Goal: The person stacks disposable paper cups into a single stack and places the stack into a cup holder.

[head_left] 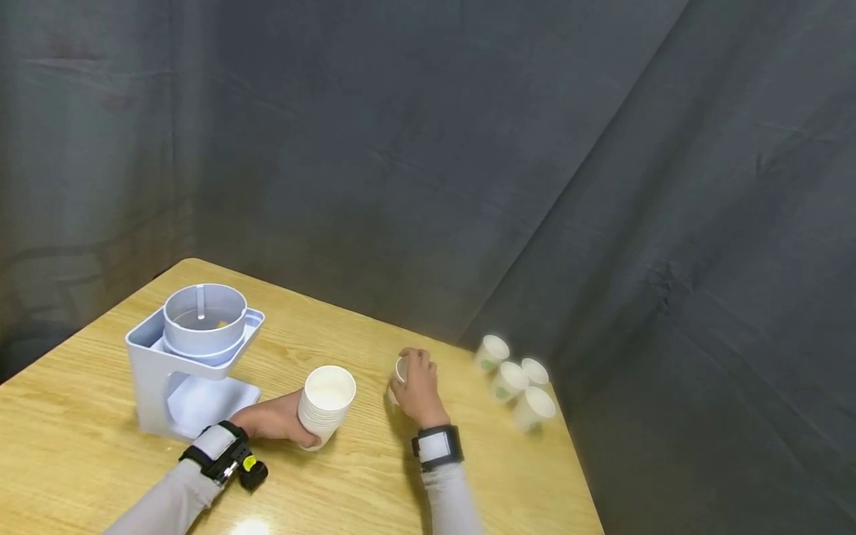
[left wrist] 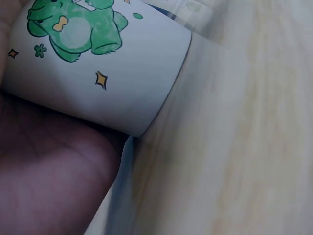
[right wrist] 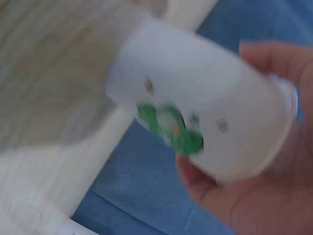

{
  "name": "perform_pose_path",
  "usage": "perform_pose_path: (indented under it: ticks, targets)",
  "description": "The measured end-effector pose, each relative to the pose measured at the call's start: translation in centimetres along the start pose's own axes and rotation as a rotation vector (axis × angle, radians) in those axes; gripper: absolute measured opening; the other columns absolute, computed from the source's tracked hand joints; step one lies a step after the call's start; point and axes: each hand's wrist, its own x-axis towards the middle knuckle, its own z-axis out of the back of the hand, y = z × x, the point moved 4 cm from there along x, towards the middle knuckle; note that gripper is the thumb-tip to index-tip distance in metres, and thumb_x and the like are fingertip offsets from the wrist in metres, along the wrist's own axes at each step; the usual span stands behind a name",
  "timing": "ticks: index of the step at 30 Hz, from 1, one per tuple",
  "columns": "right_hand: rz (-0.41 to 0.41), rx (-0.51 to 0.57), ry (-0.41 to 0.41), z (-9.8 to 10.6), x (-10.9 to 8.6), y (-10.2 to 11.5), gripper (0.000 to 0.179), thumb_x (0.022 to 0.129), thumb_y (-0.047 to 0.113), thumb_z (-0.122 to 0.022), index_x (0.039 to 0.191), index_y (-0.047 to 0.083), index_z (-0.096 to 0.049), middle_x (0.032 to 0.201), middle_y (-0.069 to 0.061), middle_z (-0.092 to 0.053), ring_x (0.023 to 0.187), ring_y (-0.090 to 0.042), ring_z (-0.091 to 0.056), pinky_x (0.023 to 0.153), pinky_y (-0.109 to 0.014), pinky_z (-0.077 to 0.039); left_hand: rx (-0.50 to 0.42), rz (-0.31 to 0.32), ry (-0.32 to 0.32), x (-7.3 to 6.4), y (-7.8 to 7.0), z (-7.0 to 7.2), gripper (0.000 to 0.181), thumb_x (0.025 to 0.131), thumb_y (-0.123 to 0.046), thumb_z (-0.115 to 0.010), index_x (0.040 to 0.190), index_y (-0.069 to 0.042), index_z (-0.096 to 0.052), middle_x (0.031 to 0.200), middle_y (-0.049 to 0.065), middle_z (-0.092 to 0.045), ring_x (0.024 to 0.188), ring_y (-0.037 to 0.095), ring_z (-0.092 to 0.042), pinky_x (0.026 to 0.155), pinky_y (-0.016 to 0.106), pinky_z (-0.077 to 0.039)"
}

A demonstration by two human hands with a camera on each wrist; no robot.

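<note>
A nested stack of white paper cups (head_left: 328, 397) is gripped by my left hand (head_left: 281, 417), rims facing up and slightly tilted. The left wrist view shows the lowest cup (left wrist: 112, 93) with a green cartoon animal and small yellow stars. Farther right, my right hand (head_left: 418, 390) holds a single paper cup (right wrist: 195, 98) between thumb and fingers near its rim. In the head view most of that cup is hidden behind the hand. The right wrist view is blurred, but the same green print shows on the cup.
Several white paper cups (head_left: 533, 407) stand grouped near the table's right edge. A pale stand (head_left: 150, 379) with a round tub (head_left: 206, 338) on top is at the left. Dark curtains (head_left: 401, 163) hang behind the wooden table (head_left: 321, 319).
</note>
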Motion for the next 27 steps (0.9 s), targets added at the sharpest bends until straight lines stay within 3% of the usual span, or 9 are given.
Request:
perform_pose_path:
  ticks: [4,8,11,14,18,23,27]
  targets:
    - [0.054,0.133,0.12,0.5,-0.4,0.8,0.05,0.083,0.023,-0.07,0.125,0.014,-0.046,0.126,-0.013,-0.045,0.105,-0.029,-0.05,0.08,-0.038,-0.048,0.015,0.015,-0.012,-0.2,0.0,0.3,0.088,0.068,-0.011,-0.08,0.141,-0.003,-0.031,0.129,0.013,-0.053,0.118,0.023,-0.049,0.104,0.046,-0.032]
    - [0.083,0.184,0.229,1.2,-0.8,2.3,0.05,0.081,0.037,-0.073,0.119,0.013,-0.051,0.115,-0.008,-0.053,0.101,-0.025,-0.056,0.077,-0.031,-0.048,0.02,0.031,-0.031,-0.3,0.0,0.5,0.088,0.067,-0.01,-0.08,0.14,-0.003,-0.032,0.128,0.011,-0.054,0.117,0.022,-0.049,0.103,0.046,-0.033]
    - [0.1,0.186,0.227,2.0,-1.0,3.5,0.051,0.081,0.045,-0.071,0.115,0.013,-0.052,0.111,-0.005,-0.056,0.104,-0.024,-0.056,0.081,-0.031,-0.048,0.022,0.034,-0.042,-0.3,-0.1,0.5,0.087,0.066,-0.009,-0.079,0.14,-0.003,-0.033,0.128,0.011,-0.055,0.116,0.022,-0.05,0.103,0.045,-0.034]
    - [0.099,0.204,0.13,3.2,-1.1,4.4,0.049,0.083,0.047,-0.068,0.115,0.014,-0.051,0.112,-0.004,-0.054,0.104,-0.021,-0.054,0.082,-0.032,-0.047,0.02,0.026,-0.044,-0.2,-0.2,0.5,0.086,0.066,-0.009,-0.079,0.139,-0.002,-0.034,0.127,0.011,-0.055,0.115,0.023,-0.05,0.101,0.044,-0.034]
    - [0.116,0.266,-0.073,5.1,-1.2,5.5,0.047,0.087,0.043,-0.066,0.12,0.014,-0.049,0.116,-0.003,-0.052,0.103,-0.02,-0.052,0.081,-0.034,-0.048,0.016,0.01,-0.045,-0.1,-0.4,0.4,0.085,0.066,-0.009,-0.079,0.138,-0.001,-0.034,0.126,0.013,-0.055,0.114,0.025,-0.049,0.1,0.044,-0.035]
    - [0.184,0.395,-0.311,7.4,-2.0,6.9,0.047,0.088,0.032,-0.067,0.124,0.011,-0.047,0.117,-0.005,-0.05,0.106,-0.02,-0.051,0.083,-0.038,-0.051,0.014,0.018,-0.04,-0.1,-0.4,0.4,0.085,0.066,-0.009,-0.079,0.138,-0.002,-0.034,0.126,0.012,-0.055,0.114,0.023,-0.05,0.1,0.043,-0.035]
    - [0.297,0.469,-0.402,8.8,-3.2,9.0,0.044,0.088,0.023,-0.066,0.126,0.012,-0.048,0.119,-0.007,-0.052,0.109,-0.021,-0.051,0.086,-0.041,-0.053,0.014,0.02,-0.03,0.0,-0.3,0.4,0.085,0.067,-0.01,-0.08,0.139,-0.003,-0.034,0.126,0.012,-0.054,0.114,0.024,-0.049,0.1,0.043,-0.034]
